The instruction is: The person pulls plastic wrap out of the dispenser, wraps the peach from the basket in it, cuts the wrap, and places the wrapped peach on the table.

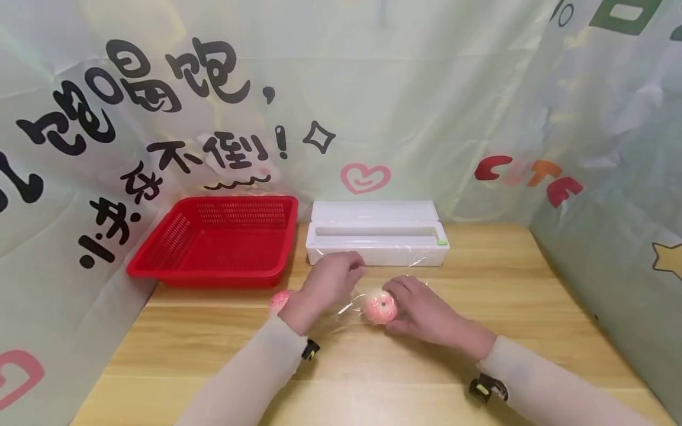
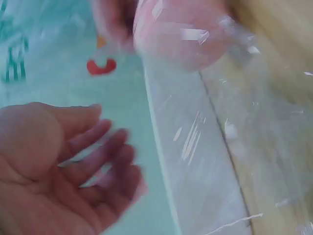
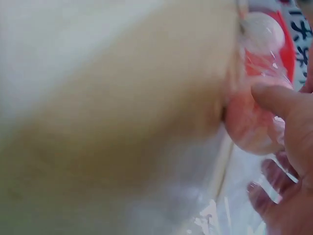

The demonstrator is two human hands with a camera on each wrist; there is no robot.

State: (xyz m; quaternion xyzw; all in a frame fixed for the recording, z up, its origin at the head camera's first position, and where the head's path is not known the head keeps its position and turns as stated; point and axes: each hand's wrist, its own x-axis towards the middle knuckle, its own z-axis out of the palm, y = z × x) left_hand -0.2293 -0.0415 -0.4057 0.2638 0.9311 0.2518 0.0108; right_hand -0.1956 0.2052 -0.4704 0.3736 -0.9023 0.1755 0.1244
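Observation:
My right hand [image 1: 426, 310] grips a pinkish-red apple [image 1: 380, 309] just over the table, its thumb on the fruit in the right wrist view. Clear cling film [image 2: 264, 132] lies around that apple and trails loosely toward the left. Just left of it is my left hand [image 1: 330, 287], raised, with loosely bent fingers [image 2: 93, 166] and nothing visible between them. A second pink apple [image 1: 279, 300] sits on the table, partly hidden behind the left wrist. Beyond the hands stands a white cling film dispenser [image 1: 378, 255] with its lid up and a green slider [image 1: 441, 242].
A red plastic basket [image 1: 213, 278] stands at the back left, beside the dispenser. The wooden table [image 1: 351, 384] is bordered by printed fabric walls [image 1: 426, 106] at the back and sides. Both wrists wear small black cameras.

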